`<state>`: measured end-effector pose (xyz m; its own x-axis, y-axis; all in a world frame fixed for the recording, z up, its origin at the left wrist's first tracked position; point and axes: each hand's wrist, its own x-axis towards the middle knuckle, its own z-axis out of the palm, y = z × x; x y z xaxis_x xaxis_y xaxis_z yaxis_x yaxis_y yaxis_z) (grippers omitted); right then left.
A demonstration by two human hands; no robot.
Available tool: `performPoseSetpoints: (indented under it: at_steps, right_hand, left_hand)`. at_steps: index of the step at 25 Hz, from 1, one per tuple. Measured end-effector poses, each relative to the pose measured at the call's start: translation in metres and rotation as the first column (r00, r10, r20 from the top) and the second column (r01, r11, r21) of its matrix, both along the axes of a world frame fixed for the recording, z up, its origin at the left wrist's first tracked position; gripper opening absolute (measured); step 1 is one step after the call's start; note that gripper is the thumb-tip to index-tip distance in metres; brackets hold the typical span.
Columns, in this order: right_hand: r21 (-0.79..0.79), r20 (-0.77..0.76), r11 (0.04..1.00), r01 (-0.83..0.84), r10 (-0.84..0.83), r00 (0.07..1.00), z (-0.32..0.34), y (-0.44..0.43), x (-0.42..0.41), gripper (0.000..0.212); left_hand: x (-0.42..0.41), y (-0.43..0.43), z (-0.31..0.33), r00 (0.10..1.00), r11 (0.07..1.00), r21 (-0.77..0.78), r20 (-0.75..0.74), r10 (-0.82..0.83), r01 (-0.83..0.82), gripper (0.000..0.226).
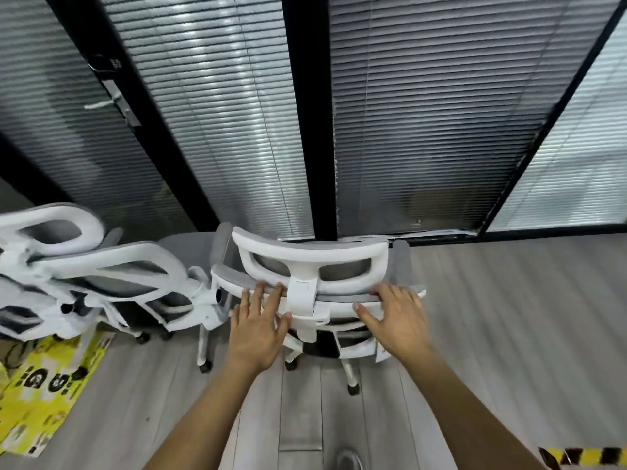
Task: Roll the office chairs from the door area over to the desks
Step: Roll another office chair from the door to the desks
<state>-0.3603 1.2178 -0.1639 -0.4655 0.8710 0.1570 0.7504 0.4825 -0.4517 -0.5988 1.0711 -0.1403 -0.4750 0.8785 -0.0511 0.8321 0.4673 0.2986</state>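
Note:
A white-framed office chair [312, 256] with grey mesh stands in front of me, its back toward me, close to the glass wall. My left hand [259, 325] lies with straight fingers on the top edge of its backrest, left of the headrest post. My right hand [398, 317] rests on the same edge at the right, fingers spread, thumb pointing left. A second white office chair [101, 266] stands to the left, blurred, almost touching the first.
Glass partition with closed blinds and black frames [307, 113] runs right behind the chairs. A door with a lever handle [101, 104] is at the left. A yellow patterned box [40, 385] lies on the grey floor at left. Hazard tape [583, 456] marks the bottom right.

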Motion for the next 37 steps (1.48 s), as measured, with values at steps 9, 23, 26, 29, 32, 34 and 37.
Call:
performPoseSetpoints:
  at_steps: [9, 23, 26, 29, 32, 34, 37]
  right_hand:
    - [-0.02, -0.023, 0.981, 0.195, -0.196, 0.98, -0.001, -0.067, 0.034, 0.052]
    - [0.083, -0.164, 0.638, 0.766, -0.749, 0.642, -0.012, -0.318, 0.186, 0.046]
    - [0.068, -0.217, 0.512, 0.856, -0.83, 0.513, -0.019, -0.379, 0.238, 0.035]
    - [0.067, -0.248, 0.399, 0.915, -0.881, 0.402, -0.023, -0.431, 0.298, 0.04]
    - [0.055, -0.26, 0.276, 0.96, -0.924, 0.281, -0.026, -0.488, 0.37, 0.044]
    - [0.048, -0.264, 0.209, 0.977, -0.94, 0.214, -0.027, -0.525, 0.419, 0.047]
    - [0.026, -0.24, 0.094, 0.995, -0.966, 0.098, -0.021, -0.585, 0.494, 0.053]
  left_hand:
    - [0.004, -0.024, -0.03, 0.979, 0.951, 0.273, 0.101, -0.178, 0.144, 0.053]
    - [0.154, -0.061, -0.043, 0.579, 0.558, 0.242, -0.023, -0.815, 0.794, 0.07]
    - [0.231, -0.081, -0.035, 0.449, 0.434, 0.235, -0.01, -0.893, 0.87, 0.075]
    - [0.312, -0.106, -0.03, 0.317, 0.304, 0.259, -0.009, -0.949, 0.917, 0.072]
    - [0.402, -0.139, -0.033, 0.192, 0.181, 0.273, -0.016, -0.981, 0.945, 0.067]
    - [0.464, -0.164, -0.035, 0.127, 0.123, 0.293, 0.005, -0.992, 0.948, 0.066]
    - [0.559, -0.208, -0.037, 0.053, 0.061, 0.315, 0.034, -0.998, 0.947, 0.067]
